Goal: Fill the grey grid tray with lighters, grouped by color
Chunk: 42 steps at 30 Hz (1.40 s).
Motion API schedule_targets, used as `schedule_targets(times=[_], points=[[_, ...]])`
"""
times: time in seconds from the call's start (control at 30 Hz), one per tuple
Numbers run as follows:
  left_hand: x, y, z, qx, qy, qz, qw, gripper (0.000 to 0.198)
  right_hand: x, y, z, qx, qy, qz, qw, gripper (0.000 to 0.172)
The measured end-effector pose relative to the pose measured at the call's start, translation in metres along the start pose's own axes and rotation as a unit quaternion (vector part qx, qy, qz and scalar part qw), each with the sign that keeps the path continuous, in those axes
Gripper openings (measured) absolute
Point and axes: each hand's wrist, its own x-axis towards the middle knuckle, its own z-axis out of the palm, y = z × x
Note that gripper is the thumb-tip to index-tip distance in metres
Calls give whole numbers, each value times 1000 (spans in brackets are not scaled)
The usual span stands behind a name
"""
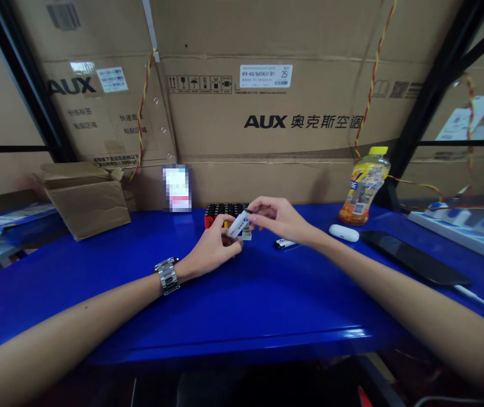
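Observation:
Between my two hands, over the blue table, is a small white battery-like piece [237, 225] with dark print and a black end, held at a tilt. The fingers of my left hand [215, 244] close round its lower end. At the upper, black end, my right hand [276, 217] pinches it between thumb and fingers. Just behind stands a block of several upright batteries [220, 210] with black tops and red and orange sides, partly hidden by my hands. A pale small tray [246, 234] shows beside the piece. Under my right wrist lies another white piece [284, 243] with a black end.
On the blue table [233, 305], a lit phone [177, 188] leans at the back. An open carton [85, 200] stands left. To the right are a drink bottle [364, 186], a white earbud case [344, 233], a dark phone on a cable [411, 257] and a power strip [462, 234].

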Motion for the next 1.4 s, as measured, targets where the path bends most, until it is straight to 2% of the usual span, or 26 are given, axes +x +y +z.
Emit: schedule_targets(times=[0.13, 0.23, 0.47, 0.53, 0.67, 0.9, 1.03, 1.1, 1.13, 1.27, 1.33, 1.4], points=[[3, -5, 0, -28, 23, -30, 999, 40, 3, 5, -27, 20, 91, 5, 996, 31], [4, -6, 0, -16, 20, -38, 999, 32, 3, 17, -37, -8, 113, 13, 993, 32], [3, -3, 1, -1, 15, -35, 999, 27, 7, 51, -16, -92, 90, 26, 991, 18], [3, -4, 1, 2, 15, -31, 999, 27, 8, 54, -10, -108, 82, 20, 991, 15], [4, -6, 1, 8, 17, -27, 999, 27, 6, 52, -9, -117, 69, 9, 991, 21], [3, -5, 2, 14, 18, -24, 999, 26, 3, 40, -12, -234, -5, -30, 972, 30], [4, -6, 2, 9, 17, -20, 1000, 24, 3, 30, -26, -268, -39, -34, 962, 42], [4, -6, 2, 7, 17, -20, 1000, 23, 1, 24, -38, -265, -78, -10, 961, 49], [4, -6, 1, 7, 17, -21, 1000, 23, 0, 21, -44, -262, -117, 12, 958, 50], [3, -2, 0, 8, 11, -30, 999, 20, -4, 14, -61, -285, -292, 126, 904, 32], [3, -1, 0, 13, 6, -34, 999, 17, -5, 13, -63, -301, -330, 154, 881, 29], [2, -1, -1, 23, 1, -32, 999, 14, -6, 11, -62, -320, -335, 160, 872, 25]])
